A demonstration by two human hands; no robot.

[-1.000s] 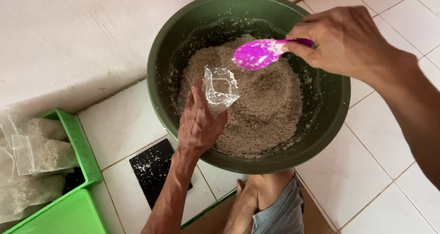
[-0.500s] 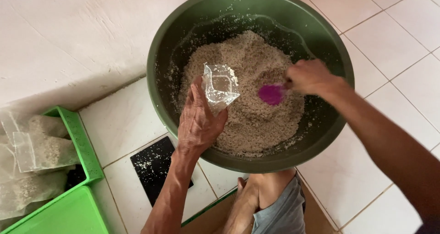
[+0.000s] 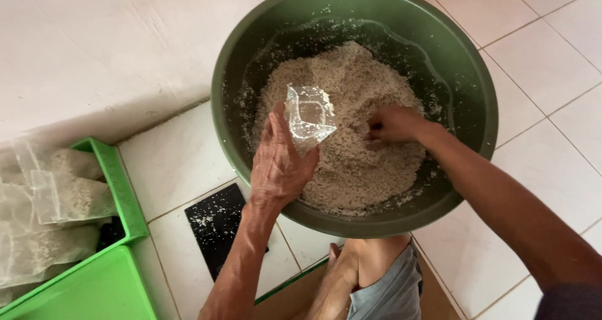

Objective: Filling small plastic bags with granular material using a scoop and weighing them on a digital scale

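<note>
Here, the left hand (image 3: 281, 163) is closed on a small clear bag (image 3: 307, 116), pinching its lower edge between thumb and fingers. The bag stands upright with its mouth open, above the near-left part of the grain (image 3: 345, 125). The hand rests over the basin's near rim.

The right hand (image 3: 392, 124) is pushed down into the grain, just right of the bag and not touching it. Its fingers are curled and partly buried. Whether it has hold of anything cannot be told from this view; a small dark spot shows at the knuckles, too small to identify.

The grain is a pale, coarse heap filling the bottom of a round green basin (image 3: 464, 69). Loose grains stick to the basin's inner wall above the heap.

The basin sits on a white tiled floor (image 3: 552, 63), close to a white wall (image 3: 94, 50). A black flat slab (image 3: 216, 223) dusted with grains lies on the floor near the left forearm. At far left, a green crate (image 3: 119, 188) holds filled clear bags (image 3: 56, 194) of the same grain. The person's knee (image 3: 370, 263) shows below the basin.
</note>
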